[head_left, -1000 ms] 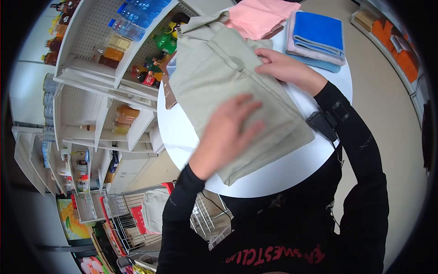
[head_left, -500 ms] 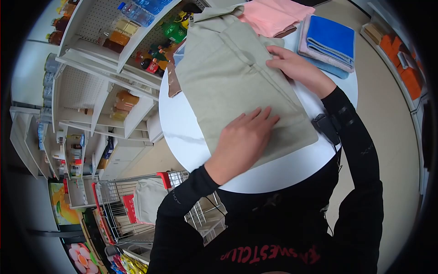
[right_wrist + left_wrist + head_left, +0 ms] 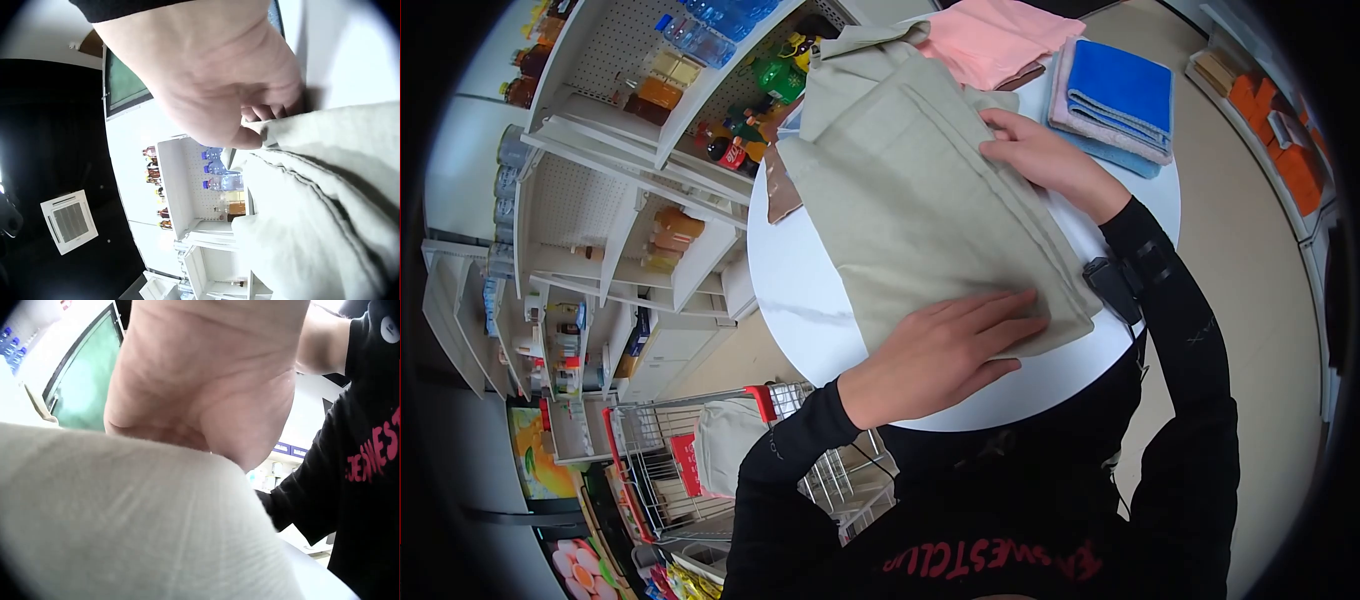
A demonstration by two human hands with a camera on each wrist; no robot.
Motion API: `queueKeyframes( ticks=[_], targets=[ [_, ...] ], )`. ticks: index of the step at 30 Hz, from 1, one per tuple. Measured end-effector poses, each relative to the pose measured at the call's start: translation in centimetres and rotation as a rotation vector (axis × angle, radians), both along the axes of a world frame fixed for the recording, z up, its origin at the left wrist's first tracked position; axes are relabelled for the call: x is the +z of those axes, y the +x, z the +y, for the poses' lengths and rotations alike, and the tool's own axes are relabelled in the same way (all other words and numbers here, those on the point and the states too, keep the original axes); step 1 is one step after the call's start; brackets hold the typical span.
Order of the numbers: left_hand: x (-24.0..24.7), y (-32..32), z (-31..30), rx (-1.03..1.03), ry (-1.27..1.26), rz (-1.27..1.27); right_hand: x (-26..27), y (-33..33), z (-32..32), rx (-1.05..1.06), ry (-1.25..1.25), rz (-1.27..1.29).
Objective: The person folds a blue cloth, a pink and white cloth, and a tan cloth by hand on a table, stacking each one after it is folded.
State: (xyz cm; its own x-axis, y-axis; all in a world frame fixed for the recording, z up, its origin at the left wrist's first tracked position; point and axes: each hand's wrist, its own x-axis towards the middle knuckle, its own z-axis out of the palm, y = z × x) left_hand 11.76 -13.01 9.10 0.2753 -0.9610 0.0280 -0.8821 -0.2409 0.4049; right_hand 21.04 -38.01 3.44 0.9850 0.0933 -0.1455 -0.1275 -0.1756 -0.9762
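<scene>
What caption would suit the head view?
Left hand resting on a grey-green cloth, right hand pinching its edge, folded towels nearby on the round white table.

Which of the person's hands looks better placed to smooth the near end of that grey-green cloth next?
Probably the left hand: it rests with fingers extended on the near end of the grey-green cloth. The right hand is farther up, gripping the side edge.
</scene>
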Motion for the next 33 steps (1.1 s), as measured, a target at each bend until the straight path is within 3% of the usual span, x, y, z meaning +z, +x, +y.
queueKeyframes(
  ticks=[4, 8, 11, 12, 15, 18, 21, 23, 26, 33],
  targets=[
    [0.6, -0.2, 0.1, 0.034, 0.107, 0.090, -1.2, 0.4, 0.3, -0.077, -0.049, -0.114],
    [0.1, -0.3, 0.6, 0.008, 0.133, 0.079, -1.0, 0.3, 1.1, -0.188, -0.174, -0.395],
    [-0.9, -0.8, 1.4, -0.031, 0.091, 0.069, 0.9, -0.4, 2.1, -0.304, -0.719, -0.954],
    [-0.8, -1.1, 1.7, -0.026, 0.079, 0.064, 1.6, 0.3, 2.4, -0.296, -0.726, -0.962],
    [-0.3, -2.2, 2.5, 0.062, 0.178, 0.003, 3.5, 4.2, 2.6, -0.018, -0.673, -0.491],
    [0.0, -3.2, 3.8, 0.170, 0.185, -0.024, 2.5, 8.8, 3.2, -0.038, -0.778, -0.477],
    [0.3, -4.0, 5.5, 0.288, 0.208, -0.033, 1.0, 12.8, 3.1, -0.036, -0.703, -0.474],
    [0.5, -4.5, 6.7, 0.404, 0.229, -0.013, 2.2, 12.8, 3.9, -0.034, -0.659, -0.469],
    [0.0, -5.4, 8.1, 0.507, 0.165, 0.035, 4.5, 11.4, 3.6, -0.018, -0.445, -0.261],
    [-1.5, -6.2, 11.9, 0.607, 0.092, 0.045, 4.4, 14.1, 3.9, 0.138, -0.466, -0.157]
  ],
)
